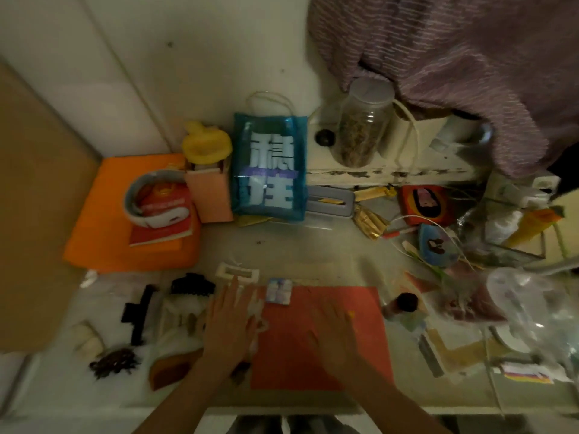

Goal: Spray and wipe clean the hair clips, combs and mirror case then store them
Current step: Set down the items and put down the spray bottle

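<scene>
An orange-red cloth (360,364) lies flat at the table's front. My right hand (333,335) rests on it with fingers spread. My left hand (230,321) lies flat at the cloth's left edge, its fingers reaching toward a white rectangular clip (238,272). A small square mirror case (279,291) sits on the cloth's top-left corner. To the left lie a black claw clip (192,285), a long black clip (139,311), a brown comb (170,369), a dark brown clip (114,363) and a cream clip (87,339). A small dark-capped bottle (404,305) stands right of the cloth.
A blue printed bag (269,167), a pink box (210,195) and an orange box (103,245) with a booklet stand at the back left. A clear jar (363,123) sits on a raised shelf. Clutter, plastic bags and a glass box (507,245) fill the right side.
</scene>
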### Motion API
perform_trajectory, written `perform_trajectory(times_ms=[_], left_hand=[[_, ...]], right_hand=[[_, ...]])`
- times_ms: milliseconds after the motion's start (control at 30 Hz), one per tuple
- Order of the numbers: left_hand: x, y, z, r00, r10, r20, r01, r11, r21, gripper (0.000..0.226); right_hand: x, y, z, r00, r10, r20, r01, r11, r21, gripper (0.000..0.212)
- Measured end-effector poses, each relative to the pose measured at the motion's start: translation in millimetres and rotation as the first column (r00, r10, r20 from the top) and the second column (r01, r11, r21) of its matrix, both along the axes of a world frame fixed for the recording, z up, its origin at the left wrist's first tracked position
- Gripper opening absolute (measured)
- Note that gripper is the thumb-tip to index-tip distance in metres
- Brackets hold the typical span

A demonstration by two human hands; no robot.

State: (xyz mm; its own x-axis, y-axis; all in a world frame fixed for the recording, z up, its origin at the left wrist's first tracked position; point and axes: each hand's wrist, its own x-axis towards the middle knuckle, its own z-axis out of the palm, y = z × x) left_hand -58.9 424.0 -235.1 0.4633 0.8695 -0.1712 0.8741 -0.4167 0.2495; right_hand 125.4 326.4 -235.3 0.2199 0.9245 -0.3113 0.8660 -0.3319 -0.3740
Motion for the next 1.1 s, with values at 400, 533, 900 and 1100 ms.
perform_trajectory(times_ms=[400,533,900,1100], left_hand=[[-155,16,17,0.952,0.297,-0.069,-0.294,0.954,0.059,0.065],[-218,39,8,0.950,0.306,-0.066,-0.307,0.952,-0.004,0.059],[-339,87,-27,0.980,0.191,-0.057,-0.199,0.961,-0.193,0.059],[-335,118,-45,0.986,0.165,-0.002,-0.160,0.959,-0.234,0.060]], right_hand=[[-144,81,35,0.924,0.343,0.170,-0.371,0.912,0.174,0.048],[-203,110,9,0.939,0.342,0.028,-0.343,0.937,0.064,0.055],[-317,141,-7,0.985,0.168,0.041,-0.167,0.986,-0.025,0.064],[-332,139,-14,0.993,0.112,0.024,-0.111,0.993,-0.052,0.066]])
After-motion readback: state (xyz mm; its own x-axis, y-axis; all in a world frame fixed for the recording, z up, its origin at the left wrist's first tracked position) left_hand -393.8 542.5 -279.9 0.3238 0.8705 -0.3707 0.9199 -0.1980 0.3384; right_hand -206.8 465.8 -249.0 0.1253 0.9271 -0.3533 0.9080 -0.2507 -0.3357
